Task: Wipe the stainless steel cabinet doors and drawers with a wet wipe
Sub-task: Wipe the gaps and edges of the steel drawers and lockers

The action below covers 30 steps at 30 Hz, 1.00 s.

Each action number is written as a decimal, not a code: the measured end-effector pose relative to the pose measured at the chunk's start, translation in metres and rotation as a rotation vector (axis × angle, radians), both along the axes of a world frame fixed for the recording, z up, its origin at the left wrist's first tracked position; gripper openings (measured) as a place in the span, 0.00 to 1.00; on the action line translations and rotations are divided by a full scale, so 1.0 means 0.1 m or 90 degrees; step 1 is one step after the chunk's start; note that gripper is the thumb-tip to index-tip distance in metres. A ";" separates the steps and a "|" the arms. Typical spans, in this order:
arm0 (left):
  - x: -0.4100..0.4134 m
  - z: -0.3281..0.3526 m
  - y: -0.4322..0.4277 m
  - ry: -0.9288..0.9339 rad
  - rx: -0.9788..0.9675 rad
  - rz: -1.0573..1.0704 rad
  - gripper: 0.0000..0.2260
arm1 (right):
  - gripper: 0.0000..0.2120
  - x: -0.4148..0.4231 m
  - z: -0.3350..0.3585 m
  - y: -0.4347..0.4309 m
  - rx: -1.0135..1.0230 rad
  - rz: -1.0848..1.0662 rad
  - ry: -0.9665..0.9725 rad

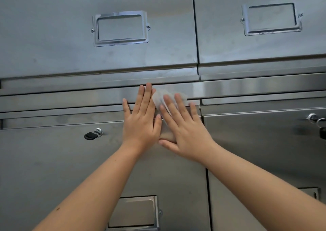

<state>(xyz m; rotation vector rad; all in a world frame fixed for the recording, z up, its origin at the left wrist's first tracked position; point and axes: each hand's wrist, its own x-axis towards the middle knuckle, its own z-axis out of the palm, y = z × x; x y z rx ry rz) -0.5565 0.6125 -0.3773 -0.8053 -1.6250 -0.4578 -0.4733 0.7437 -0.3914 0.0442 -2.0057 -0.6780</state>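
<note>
Head view: the right hand lies flat with fingers straight, pressing the wet wipe against the horizontal steel rail between the upper drawer and the lower cabinet door. The wipe sits under and just beyond its fingertips. The left hand, also flat and holding nothing, rests on the steel just beside it.

Risks, as judged:
- The wipe is held by pressure alone and could bunch or slip at the rail's edges.
- The bare left palm may leave prints.
- A leftward sweep could knock the key, which is to the left of the left hand.
</note>
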 end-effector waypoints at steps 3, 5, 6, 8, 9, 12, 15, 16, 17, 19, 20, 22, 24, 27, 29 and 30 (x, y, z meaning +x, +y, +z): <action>0.00 0.00 0.00 0.006 0.000 -0.005 0.28 | 0.39 0.11 0.00 0.18 0.026 -0.031 0.008; 0.00 0.00 -0.01 0.012 -0.002 -0.004 0.28 | 0.38 0.21 -0.01 0.32 0.021 -0.040 0.020; 0.01 0.00 -0.01 0.014 -0.001 -0.006 0.28 | 0.38 0.25 -0.01 0.36 0.013 -0.040 0.019; 0.02 0.00 -0.01 0.009 0.004 -0.017 0.28 | 0.38 0.27 -0.03 0.34 -0.020 -0.040 0.002; 0.03 0.00 -0.02 0.007 0.005 -0.027 0.28 | 0.38 0.26 -0.03 0.31 -0.036 -0.039 -0.004; 0.05 0.06 -0.13 0.040 -0.030 -0.016 0.26 | 0.39 0.21 -0.04 0.19 -0.056 -0.047 -0.011; 0.01 0.10 -0.34 0.066 -0.058 0.041 0.26 | 0.40 0.11 -0.03 0.05 -0.040 -0.038 -0.015; -0.01 0.11 -0.43 0.048 -0.044 0.050 0.26 | 0.40 0.07 -0.01 -0.01 -0.035 -0.026 -0.020; -0.03 0.11 -0.52 0.025 -0.026 0.059 0.27 | 0.40 0.02 0.00 -0.08 -0.030 -0.014 -0.025; -0.06 0.09 -0.68 -0.016 0.002 0.081 0.29 | 0.40 -0.06 0.02 -0.21 -0.011 -0.004 -0.028; -0.06 0.09 -0.75 -0.028 0.007 0.087 0.30 | 0.40 -0.09 0.03 -0.26 -0.001 -0.004 -0.028; -0.02 0.09 -0.86 -0.018 0.015 0.081 0.30 | 0.39 -0.15 0.05 -0.35 0.016 -0.009 -0.034; 0.01 0.10 -0.96 0.019 0.023 0.075 0.28 | 0.38 -0.20 0.08 -0.46 0.041 -0.012 -0.044; -0.03 0.06 -1.16 0.015 0.045 0.091 0.28 | 0.37 -0.29 0.14 -0.64 0.084 0.002 -0.060; -0.13 -0.04 -1.31 -0.025 0.068 0.109 0.29 | 0.37 -0.33 0.18 -0.70 0.112 0.002 -0.063; -0.19 -0.11 -1.38 -0.044 0.082 0.116 0.29 | 0.37 -0.35 0.20 -0.71 0.125 -0.002 -0.064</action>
